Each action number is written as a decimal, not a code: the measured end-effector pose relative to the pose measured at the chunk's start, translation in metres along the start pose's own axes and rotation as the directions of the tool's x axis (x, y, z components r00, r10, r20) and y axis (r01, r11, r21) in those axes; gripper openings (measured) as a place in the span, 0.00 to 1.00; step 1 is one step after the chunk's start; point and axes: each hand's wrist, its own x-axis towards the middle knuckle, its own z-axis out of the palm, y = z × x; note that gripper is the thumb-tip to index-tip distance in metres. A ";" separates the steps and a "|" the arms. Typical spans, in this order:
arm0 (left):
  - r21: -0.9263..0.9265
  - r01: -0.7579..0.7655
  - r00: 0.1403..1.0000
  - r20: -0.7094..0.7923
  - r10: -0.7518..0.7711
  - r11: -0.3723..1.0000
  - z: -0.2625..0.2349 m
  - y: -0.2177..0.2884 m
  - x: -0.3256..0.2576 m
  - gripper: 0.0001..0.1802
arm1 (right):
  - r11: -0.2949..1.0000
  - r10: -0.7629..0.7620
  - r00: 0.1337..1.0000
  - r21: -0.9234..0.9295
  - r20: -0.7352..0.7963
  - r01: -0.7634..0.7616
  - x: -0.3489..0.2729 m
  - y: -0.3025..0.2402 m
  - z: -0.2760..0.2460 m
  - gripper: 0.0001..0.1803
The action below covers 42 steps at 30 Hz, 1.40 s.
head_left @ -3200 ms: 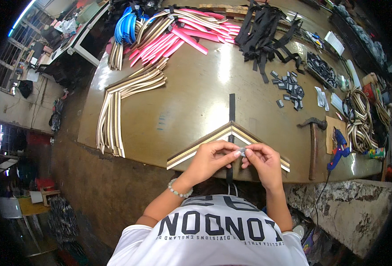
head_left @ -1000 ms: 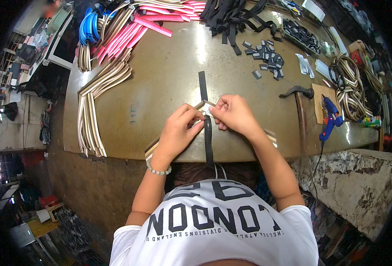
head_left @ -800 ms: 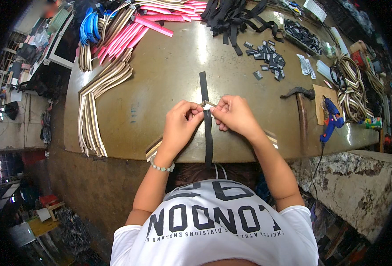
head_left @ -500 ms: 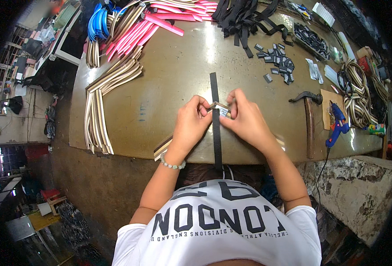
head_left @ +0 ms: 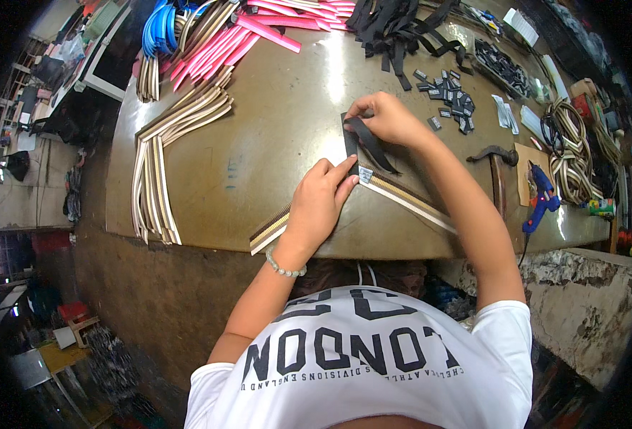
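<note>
At the table's middle, a brown, gold and white striped strap (head_left: 410,203) lies bent, its two arms angling down to the left and right. A small printed label (head_left: 365,175) sits on it near the bend. A black webbing strip (head_left: 376,149) crosses there and is folded back on itself, one end hanging to the right. My left hand (head_left: 317,204) is closed, pressing the black strip and the striped strap together at the bend. Farther away, my right hand (head_left: 387,118) pinches the black strip near its fold. Its fingertips partly hide the strip.
Bundled striped straps (head_left: 160,189) lie left, with pink straps (head_left: 241,50) and blue straps (head_left: 160,32) behind. Black webbing strips (head_left: 394,36) and small black labels (head_left: 455,100) are at the back right. A hammer (head_left: 498,179) and blue glue gun (head_left: 542,196) rest on the right.
My right hand has moved away from the bend to the far part of the black strip. The strip's near end is now folded over away from me. My left hand stays near the bend.
</note>
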 end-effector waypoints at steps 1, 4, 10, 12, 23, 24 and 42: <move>0.020 -0.010 1.000 -0.002 0.010 1.000 0.000 0.000 0.000 0.17 | 1.000 -0.006 0.999 -0.002 -0.051 0.006 0.002 0.000 0.000 0.09; 0.062 -0.027 1.000 -0.007 0.028 0.998 -0.001 -0.001 -0.001 0.18 | 0.997 0.024 0.942 0.071 -0.334 0.000 -0.010 -0.008 0.000 0.14; -0.011 0.018 1.000 0.017 -0.018 1.000 -0.012 -0.007 -0.008 0.15 | 0.840 -0.421 0.877 -0.463 -0.232 0.281 -0.114 -0.043 0.014 0.22; 0.028 0.005 1.000 0.012 -0.006 1.000 -0.015 -0.009 -0.010 0.15 | 0.826 -0.359 0.932 -0.479 -0.040 0.298 -0.139 -0.045 0.033 0.25; 0.236 -0.113 0.993 0.003 0.116 0.965 -0.009 -0.007 -0.015 0.16 | 0.888 -0.146 0.975 -0.456 -0.165 0.056 -0.163 -0.044 0.024 0.22; 0.244 -0.105 0.994 0.043 0.097 0.964 -0.012 -0.007 -0.017 0.15 | 0.779 -0.126 0.920 -0.611 -0.372 -0.141 -0.175 -0.037 0.010 0.22; -0.516 0.103 0.966 -0.151 -0.208 0.850 -0.014 -0.023 -0.023 0.22 | 0.929 0.259 0.932 -0.201 -0.253 -0.312 -0.140 -0.109 0.044 0.15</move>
